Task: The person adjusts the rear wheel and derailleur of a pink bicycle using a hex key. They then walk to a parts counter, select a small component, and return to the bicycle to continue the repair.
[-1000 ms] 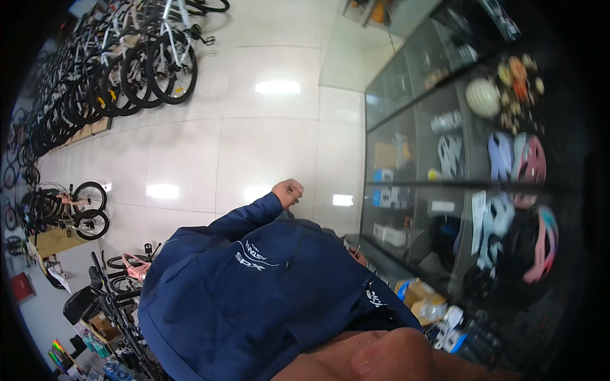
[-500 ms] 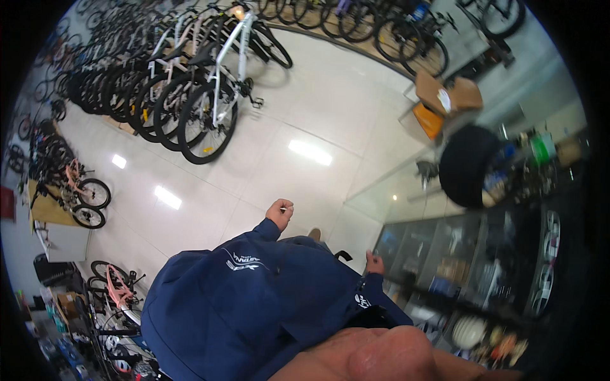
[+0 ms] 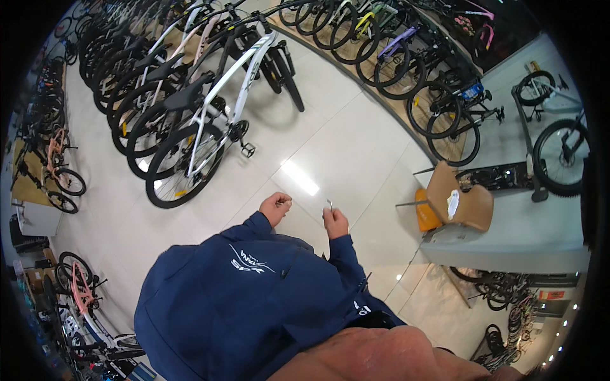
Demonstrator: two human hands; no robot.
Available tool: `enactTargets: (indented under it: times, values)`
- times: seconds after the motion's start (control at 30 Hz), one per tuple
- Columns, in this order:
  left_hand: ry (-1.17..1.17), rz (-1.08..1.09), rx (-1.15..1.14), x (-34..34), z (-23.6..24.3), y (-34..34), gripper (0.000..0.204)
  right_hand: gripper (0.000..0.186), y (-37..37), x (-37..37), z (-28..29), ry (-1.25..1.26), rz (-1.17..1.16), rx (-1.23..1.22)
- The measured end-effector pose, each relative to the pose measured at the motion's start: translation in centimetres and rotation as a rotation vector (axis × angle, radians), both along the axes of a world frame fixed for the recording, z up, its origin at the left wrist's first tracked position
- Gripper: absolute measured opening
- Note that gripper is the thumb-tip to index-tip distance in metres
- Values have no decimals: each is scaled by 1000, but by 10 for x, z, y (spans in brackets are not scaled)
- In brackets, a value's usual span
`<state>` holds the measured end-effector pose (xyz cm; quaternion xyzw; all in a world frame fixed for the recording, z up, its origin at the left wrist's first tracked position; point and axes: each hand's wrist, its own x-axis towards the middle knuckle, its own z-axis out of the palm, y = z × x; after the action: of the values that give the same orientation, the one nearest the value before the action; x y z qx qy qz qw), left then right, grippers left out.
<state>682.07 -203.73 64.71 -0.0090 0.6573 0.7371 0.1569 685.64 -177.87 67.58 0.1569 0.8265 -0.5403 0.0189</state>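
Observation:
My left hand (image 3: 273, 207) is raised at waist height in a dark navy jacket sleeve (image 3: 257, 225), fingers curled together around something too small to make out. Just right of it, my right hand (image 3: 335, 221) grips a small, thin metal tool (image 3: 329, 204), its end sticking up between thumb and fingers; I cannot tell its exact kind. Both hands hover over pale floor tiles (image 3: 349, 165), apart from one another. The nearest bicycle (image 3: 216, 95), white with black tyres, stands ahead and left of my hands, at the end of a packed row.
More bicycles line a wooden platform (image 3: 445, 146) along the far right and crowd the left. A tan chair (image 3: 467, 209) with a white item on it and an orange object (image 3: 424, 219) stands right. A pink bicycle (image 3: 79, 292) is at lower left.
My view has swung right, away from the glass display cabinets toward the bicycle rows and chair. My right hand has come up and forward beside my left, the metal tool now visible in it.

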Motion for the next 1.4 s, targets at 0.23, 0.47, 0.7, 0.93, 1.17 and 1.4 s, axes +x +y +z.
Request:
enactTargets:
  times: [0.23,0.47,0.7,0.93,1.17,1.4]
  values:
    - [-71,-120,-28,-248,25,89,22,34,170,-73,-53,-170,-551,-60]
    - [-160,-11,-17,-481,12,217,21,39,334,-277,-98,-128,-680,15]
    - [-114,140,90,-701,57,274,19,23,384,-719,-14,-12,-154,-119]
    - [-57,-4,202,-954,67,330,28,29,309,-1016,74,106,282,-301]
    - [536,-291,-25,-1256,127,356,40,28,288,-1247,109,-132,22,-580]
    - [345,-302,-20,-1443,102,290,33,47,245,-1440,70,-262,224,-606]
